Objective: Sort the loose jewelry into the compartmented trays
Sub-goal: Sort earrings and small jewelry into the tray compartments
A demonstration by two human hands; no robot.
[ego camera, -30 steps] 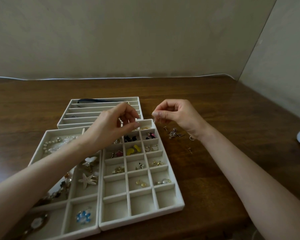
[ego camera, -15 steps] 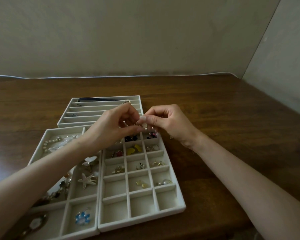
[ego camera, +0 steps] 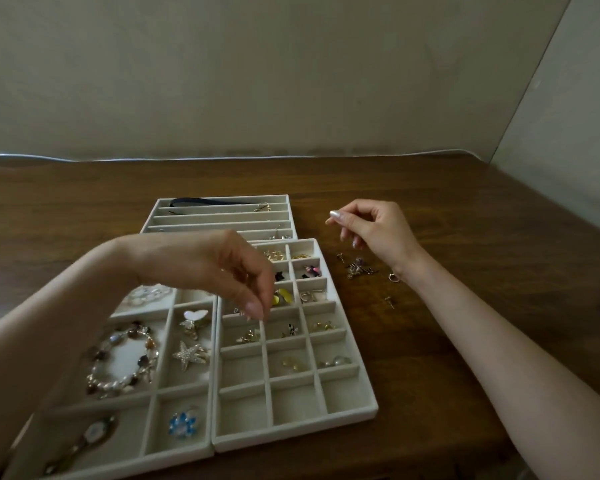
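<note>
My left hand (ego camera: 222, 268) hangs over the middle rows of the grid tray (ego camera: 291, 436), fingertips (ego camera: 255, 308) bunched and pointing down as if to drop a piece into a cell, though I cannot tell whether they hold anything. Right of the grid tray the loose jewelry (ego camera: 359, 268) lies heaped on the wooden table (ego camera: 482, 237), and my right hand (ego camera: 374, 230) hovers above it, thumb and forefinger pinched, on what I cannot tell, kept close for the next pick. Beyond the grid tray stands a bare beige wall (ego camera: 257, 81).
</note>
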